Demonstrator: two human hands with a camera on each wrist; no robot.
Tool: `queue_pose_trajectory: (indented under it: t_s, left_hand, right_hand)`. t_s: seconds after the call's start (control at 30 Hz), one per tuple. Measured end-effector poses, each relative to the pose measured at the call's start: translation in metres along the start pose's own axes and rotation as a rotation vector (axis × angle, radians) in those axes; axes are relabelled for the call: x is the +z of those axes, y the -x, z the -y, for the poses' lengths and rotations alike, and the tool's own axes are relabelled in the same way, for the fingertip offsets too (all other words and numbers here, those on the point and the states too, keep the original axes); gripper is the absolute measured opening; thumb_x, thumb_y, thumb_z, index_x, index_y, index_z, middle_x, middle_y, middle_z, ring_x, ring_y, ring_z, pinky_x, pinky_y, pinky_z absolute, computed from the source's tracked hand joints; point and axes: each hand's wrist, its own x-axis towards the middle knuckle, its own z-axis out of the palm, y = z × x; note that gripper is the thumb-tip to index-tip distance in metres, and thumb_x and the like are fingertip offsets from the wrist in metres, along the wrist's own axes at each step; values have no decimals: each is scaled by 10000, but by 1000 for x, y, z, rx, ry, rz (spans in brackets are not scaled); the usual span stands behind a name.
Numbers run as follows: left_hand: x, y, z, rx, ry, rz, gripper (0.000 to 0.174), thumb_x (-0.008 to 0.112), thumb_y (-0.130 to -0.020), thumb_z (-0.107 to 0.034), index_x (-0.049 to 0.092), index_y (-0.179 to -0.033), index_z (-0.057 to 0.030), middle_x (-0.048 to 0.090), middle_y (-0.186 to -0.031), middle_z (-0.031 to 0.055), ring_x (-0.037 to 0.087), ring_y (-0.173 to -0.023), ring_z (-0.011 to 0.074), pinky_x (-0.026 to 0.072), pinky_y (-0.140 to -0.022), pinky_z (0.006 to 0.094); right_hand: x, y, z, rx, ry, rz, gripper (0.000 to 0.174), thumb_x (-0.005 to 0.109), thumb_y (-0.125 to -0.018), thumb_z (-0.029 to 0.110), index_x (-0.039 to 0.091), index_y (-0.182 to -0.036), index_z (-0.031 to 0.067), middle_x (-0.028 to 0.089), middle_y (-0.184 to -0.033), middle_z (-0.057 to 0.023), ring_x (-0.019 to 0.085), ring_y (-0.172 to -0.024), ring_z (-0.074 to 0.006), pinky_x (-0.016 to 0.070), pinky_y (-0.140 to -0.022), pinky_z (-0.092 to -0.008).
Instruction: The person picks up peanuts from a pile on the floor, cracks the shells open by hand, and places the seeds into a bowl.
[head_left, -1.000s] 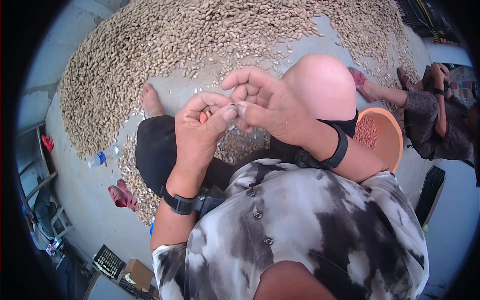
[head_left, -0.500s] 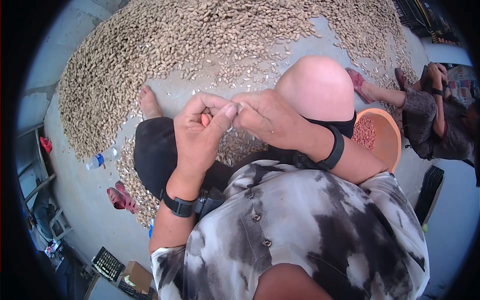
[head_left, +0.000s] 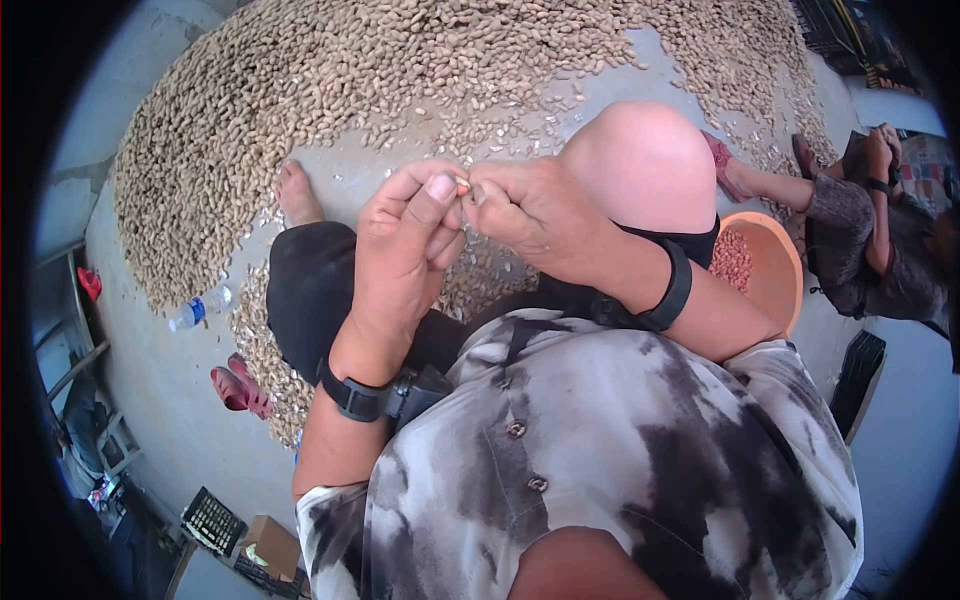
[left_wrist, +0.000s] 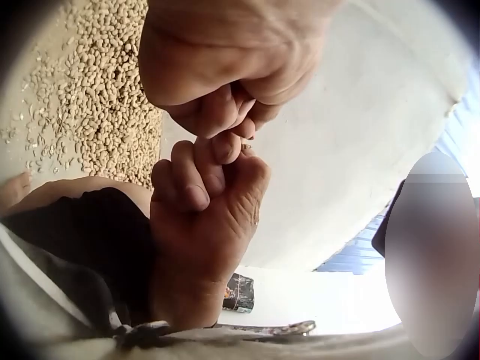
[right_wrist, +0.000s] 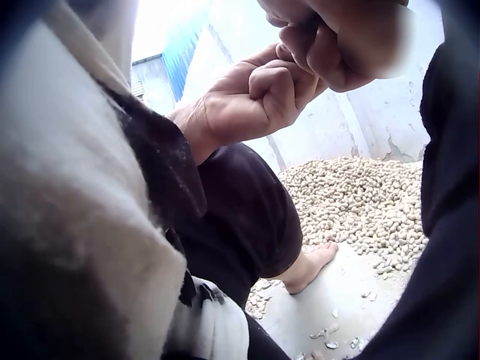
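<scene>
Both hands meet fingertip to fingertip above the lap. In the head view my left hand point(head_left: 400, 240) pinches a small peanut point(head_left: 462, 187), reddish with a pale edge, between thumb and forefinger. My right hand point(head_left: 545, 215), its fingers curled, pinches at the peanut's other side. The left wrist view has the left hand point(left_wrist: 232, 60) above the right hand point(left_wrist: 206, 217), their tips touching. From the right wrist view, the left hand point(right_wrist: 251, 101) shows curled fingers against the right hand point(right_wrist: 341, 37); the peanut is hidden there.
A big heap of unshelled peanuts point(head_left: 330, 70) spreads over the floor ahead. Shells point(head_left: 275, 385) lie between and beside the legs. An orange basin point(head_left: 785, 270) with red kernels point(head_left: 732, 258) stands at the right, near another seated person point(head_left: 865, 220). A bottle point(head_left: 190, 313) lies left.
Earlier the right hand's fingers were spread; they have curled in and now meet the left fingertips. The left hand has turned and risen slightly, and the red kernel seen in its palm is no longer visible there.
</scene>
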Motion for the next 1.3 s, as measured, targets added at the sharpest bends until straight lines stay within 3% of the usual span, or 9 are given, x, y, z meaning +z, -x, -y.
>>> queue_pose_trajectory:
  t_s: [0.17, 0.27, 0.47, 0.57, 0.67, 0.77, 0.87, 1.17, 1.3]
  left_hand:
    - [-3, 1, -1, -52, 151, 45, 182, 516, -921, -169, 562, -1005, -15, 559, -779, 29, 311, -474, 17, 222, -405, 166]
    - [-4, 1, -3, -63, 184, 92, 209, 487, -932, -180, 545, -1039, -10, 566, -835, 63, 322, -481, 19, 227, -399, 160]
    - [-8, 2, -11, -22, 189, 87, 239, 456, -931, -173, 523, -1061, 16, 568, -888, 133, 334, -482, 23, 248, -386, 150]
    - [-8, 3, -10, -49, 146, 85, 241, 462, -927, -174, 526, -1059, 17, 568, -883, 123, 334, -479, 22, 247, -384, 150]
    - [-8, 3, -7, -92, 97, 91, 229, 475, -922, -168, 536, -1047, 13, 570, -849, 98, 335, -473, 19, 247, -386, 149]
    - [-3, 6, -6, -145, 28, 114, 195, 503, -916, -158, 562, -1003, 7, 570, -769, 49, 338, -464, 14, 249, -390, 149]
    - [3, 8, -8, -219, -46, 124, 172, 536, -907, -158, 589, -945, 2, 557, -695, 7, 341, -458, 12, 250, -394, 151]
    - [1, 10, -9, -198, -48, 171, 253, 542, -911, -209, 614, -966, 26, 516, -663, -9, 343, -473, 14, 248, -404, 151]
    - [2, 12, -17, -171, -38, 120, 317, 501, -929, -244, 603, -996, 49, 461, -632, -19, 318, -467, 16, 243, -406, 157]
  right_hand:
    - [-12, 4, 4, 7, 88, 193, 225, 477, -828, 186, 540, -722, -2, 551, -630, -112, 505, -536, -183, 435, -545, -314]
    - [-17, 7, 8, -107, 78, 268, 159, 470, -813, 146, 557, -758, 24, 548, -619, -94, 507, -522, -185, 433, -534, -309]
    - [-18, 15, 19, 60, -182, 353, 68, 480, -791, 58, 545, -808, 50, 540, -665, -33, 502, -526, -104, 415, -505, -261]
    - [-19, 16, 16, 0, -225, 395, 29, 516, -792, 48, 532, -816, 49, 520, -684, -12, 497, -547, -67, 399, -493, -226]
    - [-16, 13, -2, -111, -114, 248, 89, 585, -790, 75, 521, -845, 47, 499, -667, -8, 470, -559, -55, 382, -496, -209]
    - [-13, 15, -1, 31, -216, 80, 175, 647, -769, 112, 514, -862, 48, 470, -651, 7, 438, -572, -53, 369, -504, -212]
    - [-12, 14, 18, 54, -93, -7, 201, 674, -755, 127, 522, -865, 55, 440, -615, 15, 421, -575, -60, 369, -511, -225]
    - [-16, 14, 13, -125, 49, 46, 176, 628, -829, 135, 528, -944, 46, 391, -614, 53, 381, -536, -22, 314, -472, -167]
    - [-23, 24, 18, 17, -275, 3, 165, 563, -891, 182, 504, -890, 28, 413, -620, 42, 378, -480, -29, 298, -432, -172]
